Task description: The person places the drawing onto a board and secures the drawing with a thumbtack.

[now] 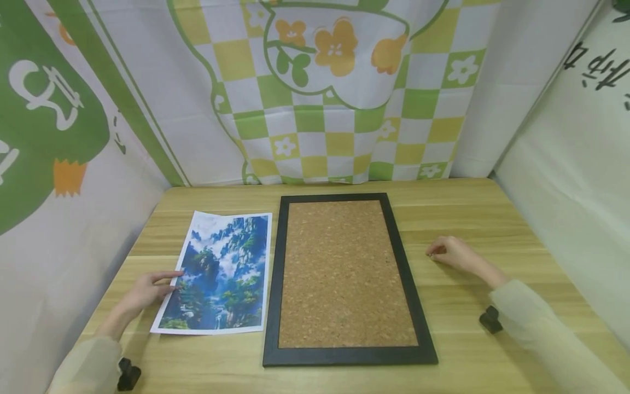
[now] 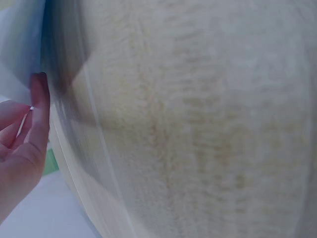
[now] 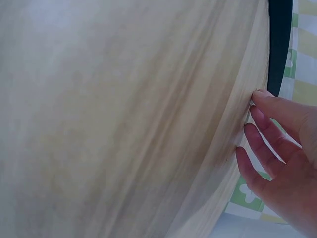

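A printed landscape picture (image 1: 221, 273) of blue-green mountains, mist and a waterfall lies at the left, its white border showing. My left hand (image 1: 152, 287) pinches its left edge between thumb and fingers. In the left wrist view the paper (image 2: 20, 54) rises off the table at those fingers. To the picture's right lies a cork board (image 1: 344, 273) in a black frame. Beyond its right side, my right hand (image 1: 455, 254) pinches a tiny pin-like thing (image 1: 431, 255) between thumb and forefinger; I cannot tell its exact kind. In the right wrist view the other fingers (image 3: 262, 148) are spread and bent.
Everything lies on a light wood-grain table (image 1: 472, 334). A checkered, flowered cloth (image 1: 339, 126) hangs along the back, with pale walls on both sides. Black wrist-camera mounts (image 1: 129, 375) stick out by both sleeves.
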The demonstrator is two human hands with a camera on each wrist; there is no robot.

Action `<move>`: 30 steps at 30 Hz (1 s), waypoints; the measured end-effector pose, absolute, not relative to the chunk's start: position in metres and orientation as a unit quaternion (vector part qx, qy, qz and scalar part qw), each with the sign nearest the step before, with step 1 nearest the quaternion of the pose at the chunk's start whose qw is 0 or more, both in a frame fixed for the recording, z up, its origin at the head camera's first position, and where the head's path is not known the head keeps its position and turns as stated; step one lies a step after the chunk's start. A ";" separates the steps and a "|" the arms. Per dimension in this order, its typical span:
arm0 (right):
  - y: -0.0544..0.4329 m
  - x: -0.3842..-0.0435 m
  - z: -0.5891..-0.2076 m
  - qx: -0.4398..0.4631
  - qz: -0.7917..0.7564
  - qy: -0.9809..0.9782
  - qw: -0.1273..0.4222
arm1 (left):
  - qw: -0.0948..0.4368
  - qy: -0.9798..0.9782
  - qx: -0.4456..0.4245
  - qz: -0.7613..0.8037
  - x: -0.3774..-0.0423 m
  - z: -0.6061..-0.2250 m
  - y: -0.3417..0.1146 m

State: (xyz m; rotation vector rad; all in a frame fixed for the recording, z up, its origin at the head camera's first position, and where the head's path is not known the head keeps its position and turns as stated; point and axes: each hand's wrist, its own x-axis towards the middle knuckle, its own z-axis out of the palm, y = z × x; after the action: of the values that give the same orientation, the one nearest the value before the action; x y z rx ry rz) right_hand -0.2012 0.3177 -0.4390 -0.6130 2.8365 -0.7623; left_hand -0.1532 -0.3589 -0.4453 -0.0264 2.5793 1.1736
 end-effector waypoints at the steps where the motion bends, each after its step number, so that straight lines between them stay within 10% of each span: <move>1: 0.318 -0.201 -0.439 -0.202 -0.257 0.942 0.072 | 0.155 0.896 -0.019 0.415 -0.153 -0.445 -0.361; 30: 0.322 -0.206 -0.441 -0.206 -0.290 0.931 0.085 | 0.158 0.774 -0.078 0.608 -0.153 -0.441 -0.318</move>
State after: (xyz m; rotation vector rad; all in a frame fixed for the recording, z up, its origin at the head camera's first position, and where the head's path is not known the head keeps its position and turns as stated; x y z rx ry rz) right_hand -0.2065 0.3215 -0.4414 -0.6158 2.7758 -0.8636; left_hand -0.1526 -0.3180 -0.4411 -0.2235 2.2150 1.7391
